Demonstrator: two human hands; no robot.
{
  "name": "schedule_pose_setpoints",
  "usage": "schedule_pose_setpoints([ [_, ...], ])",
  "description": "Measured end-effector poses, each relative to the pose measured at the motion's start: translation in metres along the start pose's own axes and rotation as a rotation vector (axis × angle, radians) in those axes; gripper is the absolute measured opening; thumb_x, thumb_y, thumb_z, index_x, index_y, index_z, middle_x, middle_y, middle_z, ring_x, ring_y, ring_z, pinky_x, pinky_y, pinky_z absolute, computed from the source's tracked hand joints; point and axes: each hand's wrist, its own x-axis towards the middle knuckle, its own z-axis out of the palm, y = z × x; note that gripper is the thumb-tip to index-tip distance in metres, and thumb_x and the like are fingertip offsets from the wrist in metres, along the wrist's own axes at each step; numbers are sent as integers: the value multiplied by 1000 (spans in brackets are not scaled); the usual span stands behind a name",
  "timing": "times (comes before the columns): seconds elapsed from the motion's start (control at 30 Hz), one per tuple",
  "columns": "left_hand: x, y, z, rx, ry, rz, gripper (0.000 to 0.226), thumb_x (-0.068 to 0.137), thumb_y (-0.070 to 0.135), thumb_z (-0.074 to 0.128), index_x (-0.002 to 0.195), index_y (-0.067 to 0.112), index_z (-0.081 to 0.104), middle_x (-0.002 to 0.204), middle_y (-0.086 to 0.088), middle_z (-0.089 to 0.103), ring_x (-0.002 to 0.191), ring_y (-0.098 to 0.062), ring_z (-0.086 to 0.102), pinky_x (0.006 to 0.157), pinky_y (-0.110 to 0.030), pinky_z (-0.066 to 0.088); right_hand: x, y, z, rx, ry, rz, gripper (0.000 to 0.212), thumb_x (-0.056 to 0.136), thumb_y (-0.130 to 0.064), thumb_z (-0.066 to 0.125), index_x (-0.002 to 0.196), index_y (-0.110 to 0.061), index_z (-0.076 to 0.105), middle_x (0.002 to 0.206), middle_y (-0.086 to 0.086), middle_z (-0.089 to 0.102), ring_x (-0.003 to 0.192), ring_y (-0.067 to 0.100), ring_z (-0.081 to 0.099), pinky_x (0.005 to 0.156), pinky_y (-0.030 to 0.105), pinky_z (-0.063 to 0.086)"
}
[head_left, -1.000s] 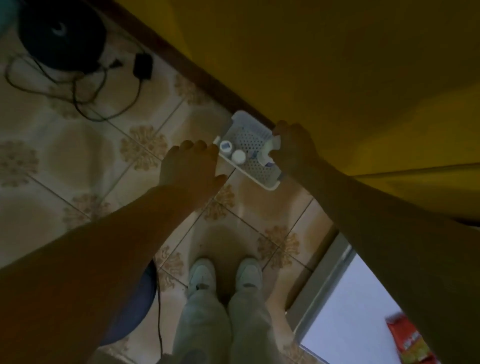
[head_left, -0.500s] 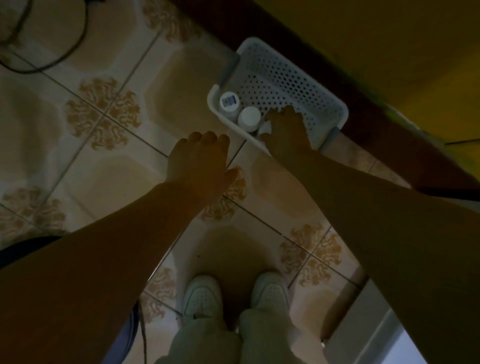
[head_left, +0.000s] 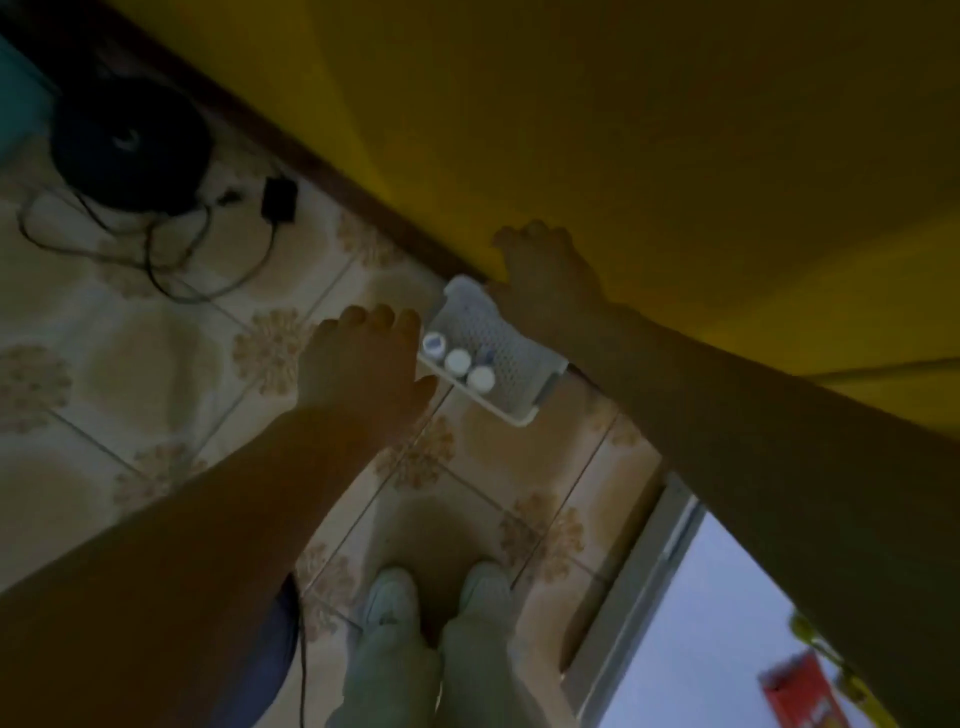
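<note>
A white perforated plastic basket (head_left: 511, 349) stands on the tiled floor against the yellow wall (head_left: 649, 130). Three small white bottles (head_left: 458, 361) stand in a row along its near side, seen from above. My left hand (head_left: 363, 361) hovers with relaxed fingers just left of the basket and holds nothing. My right hand (head_left: 548, 275) is above the basket's far end, fingers spread against the yellow wall, also holding nothing. It covers part of the basket's far rim.
A dark round device (head_left: 127, 143) with tangled black cables and a black adapter (head_left: 279, 200) lies on the floor at upper left. My white shoes (head_left: 441, 592) stand below the basket. A white surface (head_left: 691, 639) with a red packet (head_left: 800, 696) sits lower right.
My right hand has left the inside of the basket and risen to the wall; a third bottle now stands in the basket. The camera has pulled back and up.
</note>
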Motion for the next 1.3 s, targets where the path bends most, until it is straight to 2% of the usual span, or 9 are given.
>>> schedule_pose_setpoints([
  [0.1, -21, -2, -88, 5, 69, -27, 56, 89, 52, 49, 129, 14, 42, 123, -8, 53, 113, -27, 49, 88, -36, 42, -33, -15, -108, 50, 66, -10, 50, 99, -28, 49, 143, -11, 33, 142, 16, 35, 130, 36, 34, 104, 47, 37],
  [0.2, -53, 1, -194, -13, 166, -67, 53, 90, 53, 49, 125, 15, 44, 122, -8, 53, 111, -27, 51, 83, -36, 45, -76, -29, -225, 30, 122, -18, 48, 97, -29, 52, 139, -10, 39, 139, 17, 40, 118, 35, 48, 94, 45, 45],
  [0.37, -114, 5, -332, -9, 286, -85, 59, 89, 58, 46, 130, 16, 42, 115, -6, 54, 104, -26, 53, 73, -35, 46, -154, -41, -362, -10, 206, 6, 43, 96, -24, 53, 134, -8, 44, 132, 17, 47, 111, 34, 53, 83, 41, 49],
  [0.57, -202, 21, -437, 58, 333, -108, 54, 87, 60, 50, 121, 18, 47, 110, -5, 54, 102, -25, 54, 74, -35, 49, -273, -55, -472, -68, 358, 105, 46, 90, -30, 58, 130, -9, 49, 130, 17, 53, 121, 33, 50, 94, 37, 47],
  [0.67, -248, 37, -476, 73, 341, -80, 61, 86, 62, 50, 129, 20, 43, 125, -4, 52, 112, -24, 52, 79, -35, 47, -349, -62, -505, -19, 402, 173, 45, 91, -29, 58, 131, -10, 47, 129, 16, 52, 118, 32, 51, 93, 38, 46],
  [0.8, -309, 74, -519, 96, 405, 33, 60, 84, 60, 53, 125, 19, 45, 126, -5, 54, 113, -25, 55, 82, -35, 47, -458, -63, -528, 5, 426, 283, 41, 91, -25, 57, 129, -10, 48, 127, 13, 52, 115, 29, 54, 96, 41, 48],
  [0.93, -366, 131, -551, 29, 442, 197, 61, 80, 59, 58, 125, 19, 46, 129, -5, 53, 119, -25, 52, 90, -36, 46, -570, -53, -540, -8, 428, 394, 51, 92, -28, 58, 138, -12, 42, 134, 12, 48, 120, 28, 49, 94, 35, 44],
  [1.17, -470, 276, -592, 29, 528, 526, 61, 84, 61, 52, 128, 18, 43, 125, -4, 52, 113, -23, 51, 85, -33, 43, -754, -16, -533, -65, 557, 646, 45, 92, -24, 57, 134, -12, 46, 131, 10, 52, 117, 28, 52, 90, 34, 45],
  [1.3, -534, 366, -595, -25, 565, 702, 57, 81, 60, 57, 121, 22, 50, 120, -1, 58, 102, -20, 56, 78, -30, 47, -856, 19, -506, -35, 608, 795, 40, 89, -25, 59, 126, -10, 53, 125, 9, 55, 112, 28, 55, 84, 31, 45],
])
